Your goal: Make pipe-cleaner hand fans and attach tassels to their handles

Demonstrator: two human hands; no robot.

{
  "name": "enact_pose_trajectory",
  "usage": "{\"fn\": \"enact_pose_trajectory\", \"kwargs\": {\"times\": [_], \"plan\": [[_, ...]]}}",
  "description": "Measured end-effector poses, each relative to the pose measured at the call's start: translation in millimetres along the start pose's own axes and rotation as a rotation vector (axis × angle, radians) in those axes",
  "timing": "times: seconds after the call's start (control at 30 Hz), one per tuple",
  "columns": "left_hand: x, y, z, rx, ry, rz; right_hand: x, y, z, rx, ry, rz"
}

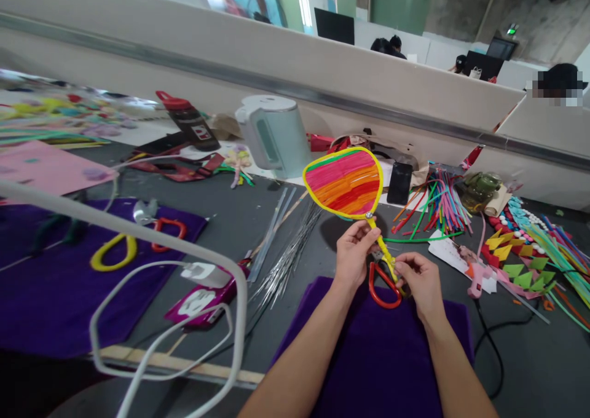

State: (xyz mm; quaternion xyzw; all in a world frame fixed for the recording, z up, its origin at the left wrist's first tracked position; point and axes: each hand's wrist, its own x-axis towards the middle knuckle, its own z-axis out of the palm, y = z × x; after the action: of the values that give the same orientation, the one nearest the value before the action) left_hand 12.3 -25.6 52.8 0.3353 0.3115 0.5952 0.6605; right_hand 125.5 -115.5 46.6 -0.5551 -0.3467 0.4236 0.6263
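A fan-shaped craft piece [345, 183] with a yellow rim and pink, orange and red stripes is held above the table. Its thin yellow handle [383, 248] slants down toward me. My left hand [354, 252] pinches this handle just below the striped head, beside a small shiny bead. Lower down, my right hand [419, 278] has thumb and fingertips closed on the handle's bottom end. Behind the handle are scissors with a red grip [385, 286], their blades partly hidden. A folded purple cloth [378, 350] lies beneath both forearms.
Bundled pipe cleaners [446, 206], a phone [399, 183] and a pink glue gun [480, 276] lie right. Silver wires [286, 258] lie left of my hands. A kettle [274, 135] and bottle [191, 120] stand behind. A white cable [238, 307] crosses the left foreground. People sit beyond the partition.
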Motion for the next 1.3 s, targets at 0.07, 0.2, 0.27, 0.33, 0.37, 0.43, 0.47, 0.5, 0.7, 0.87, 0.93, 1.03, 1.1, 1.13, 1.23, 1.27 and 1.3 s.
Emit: {"fn": "enact_pose_trajectory", "kwargs": {"times": [0.07, 0.2, 0.27, 0.33, 0.37, 0.43, 0.47, 0.5, 0.7, 0.87, 0.93, 1.03, 1.1, 1.13, 1.23, 1.27, 1.3], "plan": [[-0.9, -1.2, 1.0, -0.008, -0.005, -0.003, 0.7, 1.6, 0.6, 0.024, -0.009, 0.005], [-3.2, 0.1, 3.8, -0.015, -0.007, -0.018, 2.0, 5.6, 2.9, 0.092, -0.028, 0.051], [-4.3, 1.4, 4.6, -0.003, -0.021, -0.020, 2.6, 7.7, 4.1, 0.123, -0.039, 0.080], [-5.1, 1.8, 4.1, 0.040, -0.069, -0.011, 3.3, 9.7, 5.1, 0.173, -0.031, 0.097], [-5.4, 1.4, 3.3, 0.075, -0.112, -0.003, 3.8, 10.6, 5.5, 0.203, -0.019, 0.099], [-5.6, -0.5, 0.8, 0.173, -0.238, 0.014, 4.9, 12.3, 6.1, 0.258, 0.004, 0.085], [-5.5, -1.7, -0.7, 0.226, -0.309, 0.021, 5.4, 13.1, 6.3, 0.278, 0.013, 0.072], [-5.4, -2.8, -2.2, 0.272, -0.375, 0.025, 5.9, 13.9, 6.5, 0.292, 0.019, 0.061], [-2.6, -3.3, -9.4, 0.364, -0.560, 0.005, 6.7, 15.5, 5.4, 0.314, 0.033, 0.059], [0.3, -1.1, -9.8, 0.338, -0.543, 0.016, 7.8, 4.1, -8.6, 0.308, -0.169, 0.166], [0.7, -1.4, -9.2, 0.327, -0.530, 0.009, 8.8, -0.2, -15.3, 0.297, -0.233, 0.203], [0.9, -1.9, -8.3, 0.314, -0.511, -0.007, 10.5, -1.5, -21.9, 0.264, -0.237, 0.206], [0.9, -1.4, -7.8, 0.310, -0.497, -0.013, 11.3, 0.0, -23.4, 0.228, -0.201, 0.183], [0.9, -0.9, -7.5, 0.307, -0.490, -0.015, 11.6, 0.8, -23.4, 0.203, -0.179, 0.170], [0.3, 0.5, -6.5, 0.284, -0.479, -0.022, 11.4, 1.6, -21.5, 0.126, -0.117, 0.134], [0.0, 0.5, -6.1, 0.272, -0.481, -0.026, 11.0, 1.4, -20.5, 0.106, -0.105, 0.121], [-0.5, 0.4, -5.8, 0.260, -0.487, -0.031, 10.4, 0.9, -19.4, 0.088, -0.100, 0.104]]}}
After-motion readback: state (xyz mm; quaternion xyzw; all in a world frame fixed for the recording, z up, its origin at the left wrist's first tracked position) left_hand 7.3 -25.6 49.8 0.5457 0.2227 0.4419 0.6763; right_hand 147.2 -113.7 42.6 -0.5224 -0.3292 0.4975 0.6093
